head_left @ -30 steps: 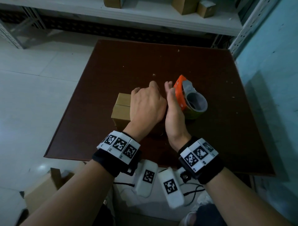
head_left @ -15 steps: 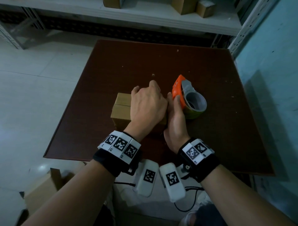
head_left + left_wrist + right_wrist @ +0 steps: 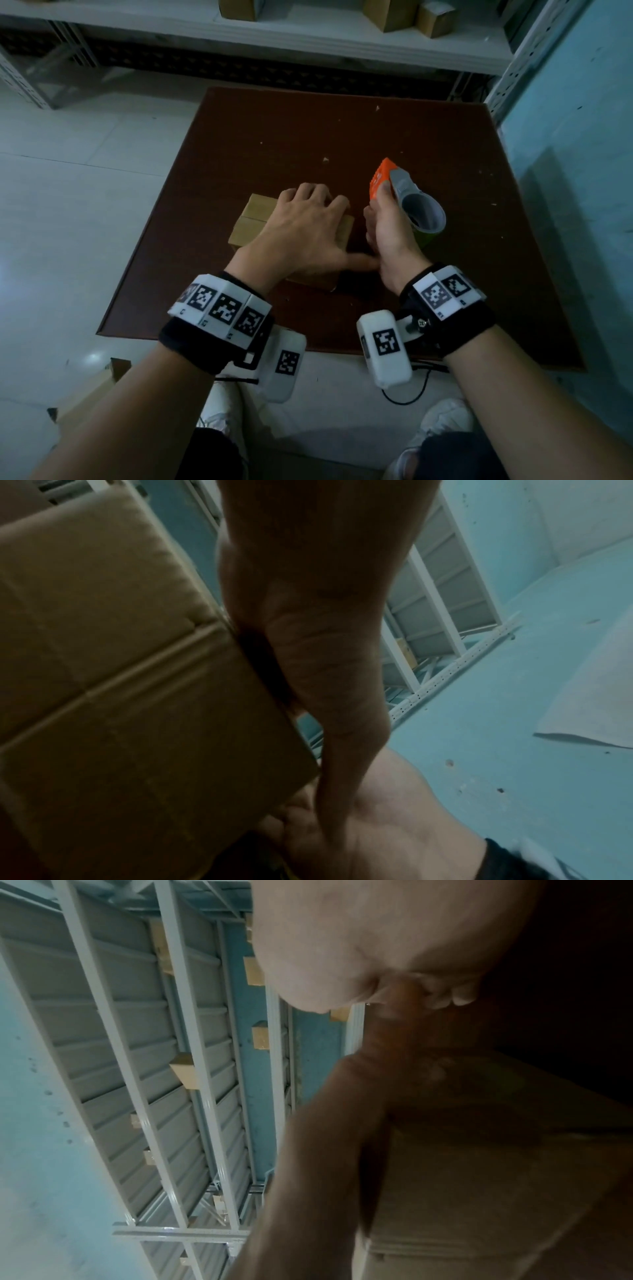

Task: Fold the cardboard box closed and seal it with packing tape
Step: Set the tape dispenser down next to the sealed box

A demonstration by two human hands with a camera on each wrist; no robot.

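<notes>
A small brown cardboard box [image 3: 255, 219] sits on the dark brown table [image 3: 308, 137], its top flaps folded down. My left hand [image 3: 301, 229] lies over its top. The fingertips bend over the far edge and the thumb stretches right, touching my right wrist. In the left wrist view the box [image 3: 120, 669] fills the left side beside my thumb [image 3: 308, 615]. Just right of the box, my right hand [image 3: 387, 226] grips an orange and grey tape dispenser [image 3: 411, 202] with its tape roll, one fingertip on the orange part.
A white shelf [image 3: 308, 37] with several cardboard boxes runs behind the table. A blue wall [image 3: 582, 171] stands close on the right. Another cardboard box [image 3: 89, 387] sits on the tiled floor at lower left. The table's near edge is by my wrists.
My right hand left the box's right side and took hold of the tape dispenser, which now stands more upright. My left hand spread wider over the box, thumb out.
</notes>
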